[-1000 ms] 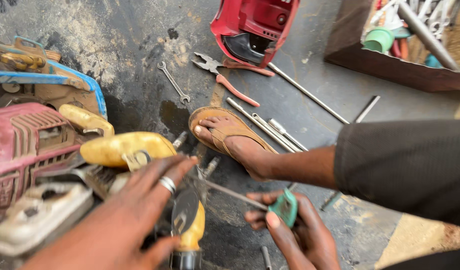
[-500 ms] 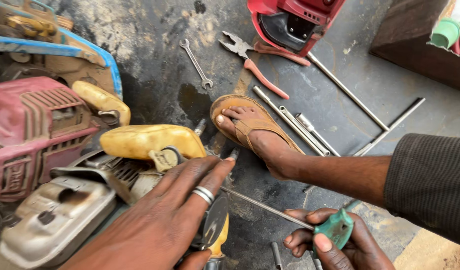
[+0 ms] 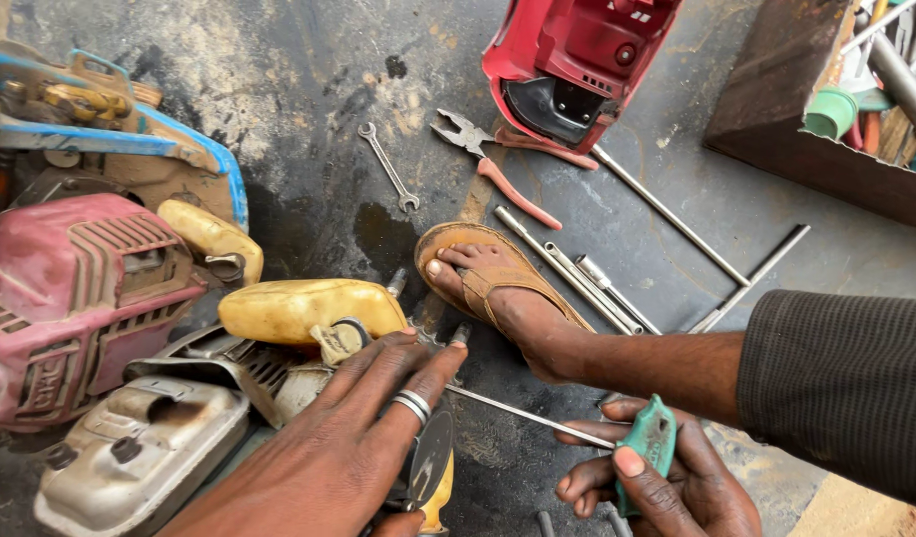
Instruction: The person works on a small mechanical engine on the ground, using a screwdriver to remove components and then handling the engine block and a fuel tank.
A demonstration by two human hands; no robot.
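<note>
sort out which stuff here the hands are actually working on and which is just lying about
In hand:
- left hand pressed on the small engine by its yellow tank
- right hand holding the green-handled screwdriver

Lying about:
- pliers
- spanner
- red cover
- metal rods
- pink engine

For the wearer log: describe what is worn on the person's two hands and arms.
The left hand is bare apart from a silver banded ring on one finger; no sleeve shows. The right hand wears no ring or glove, and its forearm is out of view.
</note>
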